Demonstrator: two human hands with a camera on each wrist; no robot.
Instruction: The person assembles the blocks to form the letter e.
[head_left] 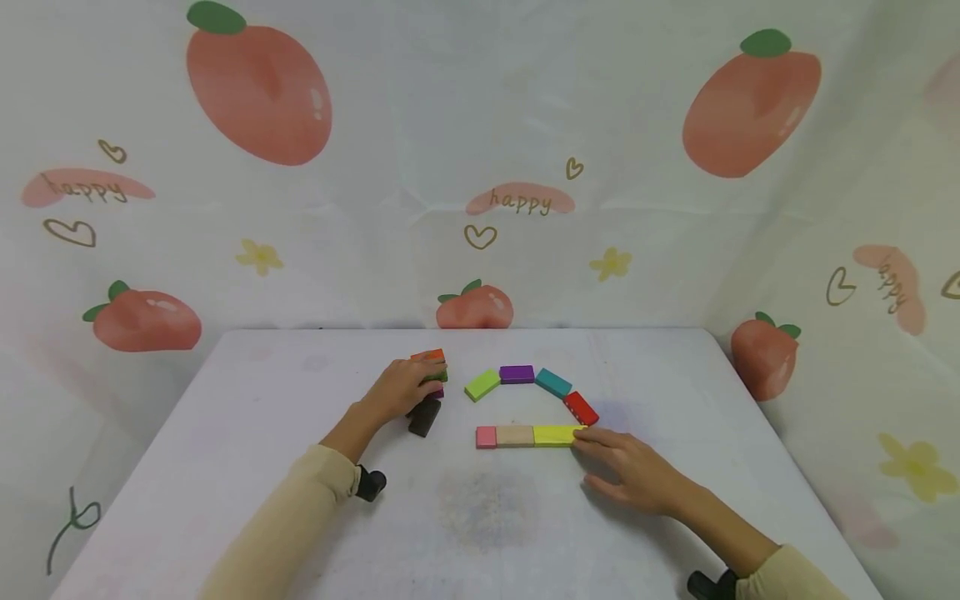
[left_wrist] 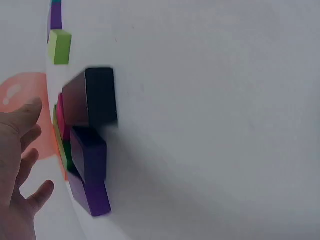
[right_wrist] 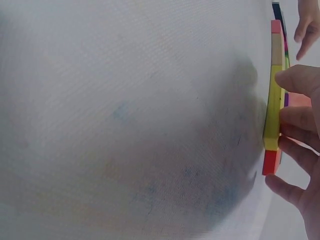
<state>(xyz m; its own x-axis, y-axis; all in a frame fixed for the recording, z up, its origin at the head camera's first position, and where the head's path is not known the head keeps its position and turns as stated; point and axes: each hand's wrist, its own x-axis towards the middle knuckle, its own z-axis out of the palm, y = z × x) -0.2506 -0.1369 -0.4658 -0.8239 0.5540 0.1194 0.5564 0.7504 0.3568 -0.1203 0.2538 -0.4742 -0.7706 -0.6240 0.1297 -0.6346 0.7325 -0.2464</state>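
My left hand (head_left: 396, 388) reaches over a cluster of small coloured blocks, its fingertips by an orange block (head_left: 429, 355) and a green block (head_left: 442, 377). In the left wrist view its fingers are spread and hold nothing. A black block (head_left: 424, 417) lies nearest me in the cluster; purple blocks (left_wrist: 92, 192) are beside it. My right hand (head_left: 633, 471) has its fingertips at the right end of a long yellow block (head_left: 553, 436), fingers loosely extended. That block continues a straight row with a tan block (head_left: 514, 436) and a pink block (head_left: 486, 437).
Behind the row, a lime block (head_left: 482, 385), a purple block (head_left: 517, 374), a teal block (head_left: 553, 382) and a red block (head_left: 581, 407) form an arc. The white table (head_left: 300, 500) meets a fruit-printed curtain (head_left: 405, 125) at the back and sides.
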